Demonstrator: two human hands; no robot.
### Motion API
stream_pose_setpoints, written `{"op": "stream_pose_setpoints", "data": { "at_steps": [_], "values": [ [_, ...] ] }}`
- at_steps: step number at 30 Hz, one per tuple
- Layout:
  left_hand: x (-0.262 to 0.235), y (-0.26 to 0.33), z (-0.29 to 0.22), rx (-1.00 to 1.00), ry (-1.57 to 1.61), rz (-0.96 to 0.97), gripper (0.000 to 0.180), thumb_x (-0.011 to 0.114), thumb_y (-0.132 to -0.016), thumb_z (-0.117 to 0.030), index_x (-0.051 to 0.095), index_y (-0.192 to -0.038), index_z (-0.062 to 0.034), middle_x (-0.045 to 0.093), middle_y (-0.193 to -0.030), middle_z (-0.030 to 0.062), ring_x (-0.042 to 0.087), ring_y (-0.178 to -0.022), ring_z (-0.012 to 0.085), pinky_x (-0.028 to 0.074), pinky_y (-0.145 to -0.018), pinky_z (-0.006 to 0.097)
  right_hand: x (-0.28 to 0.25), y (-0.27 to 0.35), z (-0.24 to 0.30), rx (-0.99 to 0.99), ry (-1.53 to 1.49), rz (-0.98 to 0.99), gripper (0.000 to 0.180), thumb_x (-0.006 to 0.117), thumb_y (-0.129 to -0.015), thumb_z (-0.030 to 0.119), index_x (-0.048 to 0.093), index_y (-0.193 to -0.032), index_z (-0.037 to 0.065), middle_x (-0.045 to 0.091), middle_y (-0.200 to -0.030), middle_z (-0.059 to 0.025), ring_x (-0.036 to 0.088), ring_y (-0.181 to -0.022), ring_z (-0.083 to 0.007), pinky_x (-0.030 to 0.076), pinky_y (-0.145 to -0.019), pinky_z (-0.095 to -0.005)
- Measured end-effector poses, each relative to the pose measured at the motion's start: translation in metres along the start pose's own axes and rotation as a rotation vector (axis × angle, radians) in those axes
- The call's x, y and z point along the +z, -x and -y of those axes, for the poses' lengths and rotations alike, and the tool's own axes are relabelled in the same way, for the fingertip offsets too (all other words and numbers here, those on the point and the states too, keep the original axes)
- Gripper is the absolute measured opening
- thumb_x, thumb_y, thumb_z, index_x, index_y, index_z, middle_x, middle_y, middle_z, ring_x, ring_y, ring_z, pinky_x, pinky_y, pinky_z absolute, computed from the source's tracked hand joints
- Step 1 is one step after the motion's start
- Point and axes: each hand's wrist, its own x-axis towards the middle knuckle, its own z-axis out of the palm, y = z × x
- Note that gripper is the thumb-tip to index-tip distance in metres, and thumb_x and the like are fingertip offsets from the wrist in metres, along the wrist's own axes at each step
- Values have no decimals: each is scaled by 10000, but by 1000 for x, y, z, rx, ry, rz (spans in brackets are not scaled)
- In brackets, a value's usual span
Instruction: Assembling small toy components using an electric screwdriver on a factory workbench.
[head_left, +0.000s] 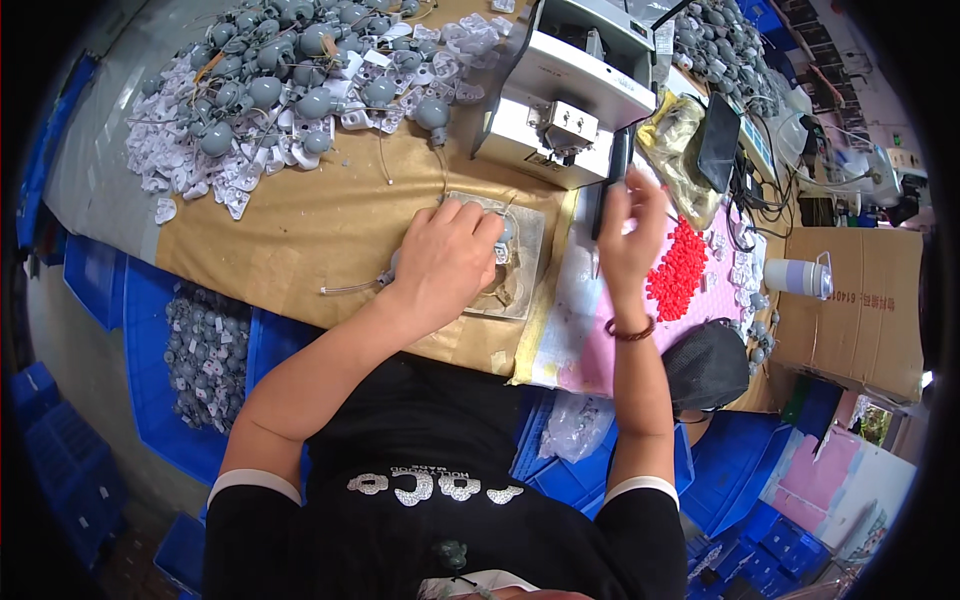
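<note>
Pressed palm-down, the worker's left hand (443,262) covers a grey rubber bulb (500,232) on a small metal plate (527,262) at the middle of the paper-covered bench (320,225), fingers curled over the part so that only its edge and a thin clear tube (352,288) trailing left show. Just to the right, the right hand (630,235) is raised with fingers closed around a slim dark tool (610,185) held upright, apart from the bulb and above a pink sheet (600,330). Beside that hand lies a cluster of small red pieces (677,268). Directly behind the plate stands a grey benchtop machine (570,90). Farther back on the left, a heap of grey bulbs and white plastic parts (290,90) spreads across the bench; a blue bin (205,355) of similar parts sits below its near edge.
</note>
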Motion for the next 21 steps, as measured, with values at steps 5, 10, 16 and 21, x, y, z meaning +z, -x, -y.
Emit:
{"op": "stream_pose_setpoints", "data": {
  "at_steps": [5, 10, 16, 21],
  "values": [
    [3, -1, -1, 8, 23, -11, 309, 736, -756, -121, 619, -1039, -81, 583, -940, 60, 574, -925, 262, 468, -786, 396, -4, -36, -67, 343, 266, 196, 617, 692, -924, 301, 492, -1370, -76, 688, -947, -215, 667, -838, -306, 527, -766, -381],
    [3, 0, -1, -10, 37, -24, 307, 735, -752, -115, 619, -1034, -76, 583, -938, 60, 575, -926, 261, 471, -790, 395, -4, -39, -46, 444, -147, 89, 533, 739, -894, 195, 539, -1320, -55, 707, -868, -116, 659, -748, -170, 517, -680, -294],
    [-1, 0, 0, -30, 56, 1, 312, 732, -747, -103, 620, -1037, -75, 582, -946, 74, 570, -934, 285, 475, -804, 414, -29, -56, 67, -90, -568, -248, 674, 658, -889, -57, 304, -1458, 22, 609, -945, -88, 624, -814, -173, 546, -787, -365],
    [-2, -2, -1, -28, 118, -11, 308, 732, -748, -99, 632, -1038, -70, 592, -947, 91, 571, -938, 301, 477, -806, 423, -17, -92, 98, -96, -869, -59, 627, 602, -878, -96, 326, -1432, 6, 611, -755, -105, 615, -664, -189, 546, -721, -402]
  ]
}}
